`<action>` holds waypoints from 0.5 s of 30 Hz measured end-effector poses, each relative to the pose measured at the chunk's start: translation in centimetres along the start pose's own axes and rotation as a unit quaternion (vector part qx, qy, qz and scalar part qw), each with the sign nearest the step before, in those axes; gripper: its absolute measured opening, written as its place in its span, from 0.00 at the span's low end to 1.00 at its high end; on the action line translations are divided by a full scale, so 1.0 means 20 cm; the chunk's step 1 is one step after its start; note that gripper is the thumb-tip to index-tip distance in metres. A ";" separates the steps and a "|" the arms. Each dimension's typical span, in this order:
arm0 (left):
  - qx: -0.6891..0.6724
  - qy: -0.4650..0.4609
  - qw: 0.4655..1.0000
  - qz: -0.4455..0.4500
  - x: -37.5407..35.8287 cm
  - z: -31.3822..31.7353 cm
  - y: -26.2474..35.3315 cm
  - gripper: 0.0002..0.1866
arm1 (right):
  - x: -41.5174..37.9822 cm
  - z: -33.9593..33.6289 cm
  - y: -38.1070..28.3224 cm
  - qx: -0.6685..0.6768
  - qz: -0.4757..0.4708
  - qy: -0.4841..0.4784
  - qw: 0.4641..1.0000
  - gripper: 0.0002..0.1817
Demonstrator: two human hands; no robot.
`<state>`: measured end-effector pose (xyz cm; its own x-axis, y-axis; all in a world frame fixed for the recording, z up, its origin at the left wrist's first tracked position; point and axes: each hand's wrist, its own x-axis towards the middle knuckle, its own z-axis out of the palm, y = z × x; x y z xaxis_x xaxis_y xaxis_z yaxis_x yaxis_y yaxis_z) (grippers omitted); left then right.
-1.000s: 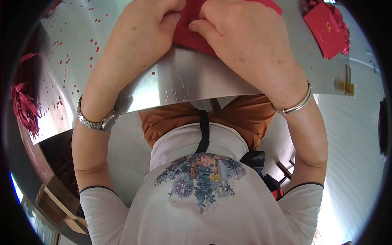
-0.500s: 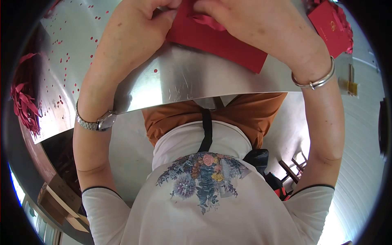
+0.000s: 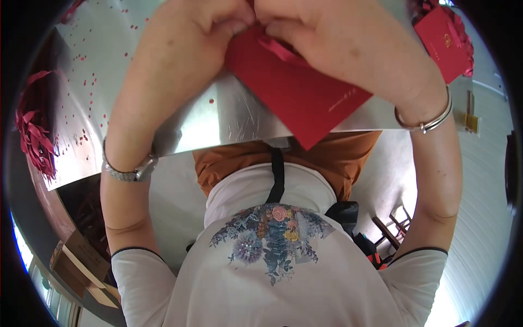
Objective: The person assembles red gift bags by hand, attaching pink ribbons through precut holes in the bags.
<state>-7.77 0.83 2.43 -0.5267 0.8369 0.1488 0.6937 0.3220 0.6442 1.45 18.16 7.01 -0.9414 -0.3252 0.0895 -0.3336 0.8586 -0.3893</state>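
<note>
A red card [image 3: 305, 98] with small pale print lies slanted under my hands, its lower corner reaching past the metal table's near edge. My left hand [image 3: 210, 32], with a watch at the wrist, is closed at the card's upper left, thumb and fingers pinched together. Beside it, my right hand [image 3: 297, 30], with a silver bracelet, is closed too, its thumb bent inward. A pink-red ribbon [image 3: 280, 50] loops out below the right fingers. What the left fingertips pinch is too hidden to name, but the ribbon runs into the right hand's grip.
The metal table [image 3: 256, 117] carries scattered small red dots at the left. Red ribbons [image 3: 35, 136] hang in a bunch at its far left edge. More red cards [image 3: 440, 43] with ribbons are at the upper right. Cardboard boxes [image 3: 84, 261] stand at the lower left.
The red card has turned, and its lower corner has swung toward my body past the table edge, showing print. Both hands have drawn closer together.
</note>
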 end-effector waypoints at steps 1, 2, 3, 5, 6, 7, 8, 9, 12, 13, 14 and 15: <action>-0.005 0.015 0.997 0.080 -0.01 0.02 -0.06 0.06 | 0.00 -0.02 -0.02 -0.012 0.036 -0.041 0.998 0.03; -0.013 0.021 0.996 0.090 -0.01 0.02 -0.05 0.05 | 0.00 -0.04 -0.04 -0.024 0.072 -0.081 0.994 0.03; -0.009 0.028 0.995 0.095 -0.01 0.01 -0.03 0.05 | -0.03 0.07 0.03 -0.039 -0.014 0.042 0.998 0.08; -0.020 0.026 0.998 0.051 -0.02 0.00 -0.01 0.05 | -0.06 0.07 0.03 -0.039 0.008 0.020 0.999 0.07; 0.072 0.087 0.989 0.092 -0.02 -0.01 -0.06 0.04 | -0.07 0.06 0.02 -0.031 0.034 -0.005 0.999 0.06; 0.065 0.090 0.991 0.074 0.00 -0.04 -0.12 0.04 | -0.09 0.05 0.02 -0.034 0.030 -0.001 0.999 0.06; 0.057 0.093 0.992 0.055 0.00 -0.07 -0.18 0.04 | -0.11 0.03 0.02 -0.018 0.046 0.003 0.999 0.06; 0.043 0.090 0.995 0.010 -0.02 -0.10 -0.21 0.05 | -0.13 0.02 0.03 -0.001 0.061 0.007 0.998 0.08; 0.098 0.108 0.989 -0.006 -0.01 -0.11 -0.27 0.05 | -0.15 -0.02 0.05 0.070 0.085 -0.035 0.993 0.08; 0.101 0.111 0.989 -0.002 -0.01 -0.10 -0.26 0.05 | -0.16 0.00 0.06 0.067 0.083 -0.032 0.994 0.08; 0.100 0.115 0.988 -0.004 -0.01 -0.09 -0.25 0.05 | -0.18 0.04 0.07 0.098 0.076 0.088 0.988 0.08; 0.099 0.118 0.988 -0.005 -0.01 -0.09 -0.24 0.05 | -0.18 0.06 0.08 0.128 0.067 0.205 0.968 0.09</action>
<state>-11.83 -1.70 0.58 -0.6184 0.7137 0.3289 0.7574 0.4298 0.4915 4.44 20.31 5.03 -0.9338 0.0118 0.3577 -0.2327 0.7393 -0.6319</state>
